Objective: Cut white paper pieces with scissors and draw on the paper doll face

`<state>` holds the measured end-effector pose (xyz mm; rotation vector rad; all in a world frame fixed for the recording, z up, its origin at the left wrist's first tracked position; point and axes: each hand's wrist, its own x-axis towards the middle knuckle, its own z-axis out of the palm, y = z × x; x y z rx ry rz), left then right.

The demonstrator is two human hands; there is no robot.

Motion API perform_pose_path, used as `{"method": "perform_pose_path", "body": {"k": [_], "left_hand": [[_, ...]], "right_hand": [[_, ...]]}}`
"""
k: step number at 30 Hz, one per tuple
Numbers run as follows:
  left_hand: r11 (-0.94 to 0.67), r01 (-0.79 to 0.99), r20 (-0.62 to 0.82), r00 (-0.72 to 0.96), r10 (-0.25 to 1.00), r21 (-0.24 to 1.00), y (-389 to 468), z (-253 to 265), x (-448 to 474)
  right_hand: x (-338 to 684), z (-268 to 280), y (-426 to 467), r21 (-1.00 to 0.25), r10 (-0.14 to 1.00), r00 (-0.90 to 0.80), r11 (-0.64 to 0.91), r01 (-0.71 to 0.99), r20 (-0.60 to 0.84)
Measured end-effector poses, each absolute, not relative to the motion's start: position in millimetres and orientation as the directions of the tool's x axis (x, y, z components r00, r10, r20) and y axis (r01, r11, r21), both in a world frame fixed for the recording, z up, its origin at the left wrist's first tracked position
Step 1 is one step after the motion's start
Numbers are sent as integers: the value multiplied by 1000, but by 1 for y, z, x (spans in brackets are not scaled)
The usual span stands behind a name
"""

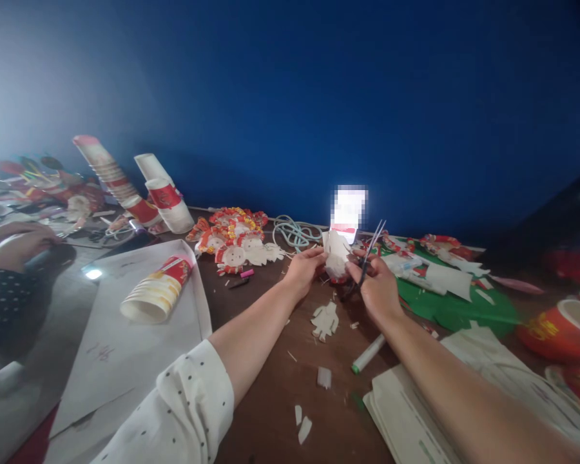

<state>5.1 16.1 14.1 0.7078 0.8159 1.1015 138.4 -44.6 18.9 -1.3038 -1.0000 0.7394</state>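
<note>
In the middle of the head view, my left hand (305, 274) pinches the left edge of a white paper cutout (337, 250) with a bit of red at its lower end. My right hand (377, 283) is closed around dark-handled scissors (370, 252), whose blades point up and away; its fingertips also touch the cutout's right side. On the brown table below lies a white figure-shaped paper cutout (325, 320). Beside my right forearm rests a white marker with a green end (368, 354).
Paper cups (157, 290) lie on a white box lid (120, 361); taller cup stacks (167, 200) lean behind. Red-and-white paper figures (234, 238), a pale cable (294, 233) and a bright screen (348, 209) stand farther back. Green sheet (457, 303) at right. Another person's hand (22, 245) is at left.
</note>
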Motion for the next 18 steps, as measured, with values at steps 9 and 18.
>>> {"method": "perform_pose_path", "body": {"k": [9,18], "left_hand": [[268,-432,-165,260,951,861,15,12,6],[224,-375,-149,217,965,899,21,10,-1]], "right_hand": [[140,13,-41,-987,899,407,151,53,160],[139,18,-42,-979,893,411,127,161,184]]}}
